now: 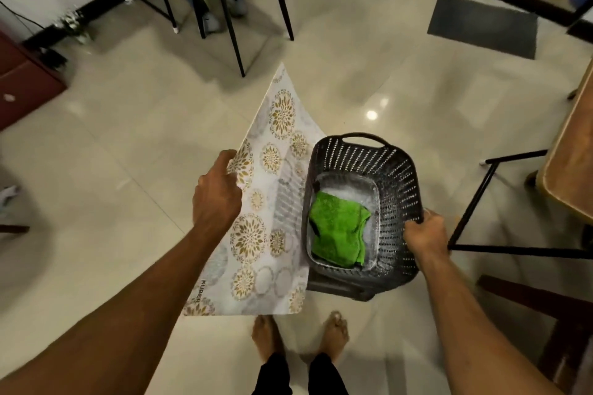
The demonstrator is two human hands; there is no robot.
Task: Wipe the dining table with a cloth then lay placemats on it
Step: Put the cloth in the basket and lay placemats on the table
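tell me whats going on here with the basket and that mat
A person stands barefoot on a tiled floor. The left hand grips a patterned placemat by its edge, beside a dark perforated basket, whose rim the right hand grips. A green cloth lies in the basket's bottom. A wooden table edge shows at far right; nothing is laid on it yet.

Both my arms reach forward; my left hand [216, 192] grips the placemat [256, 234], my right hand [425, 234] grips the rim of the basket [394, 176].
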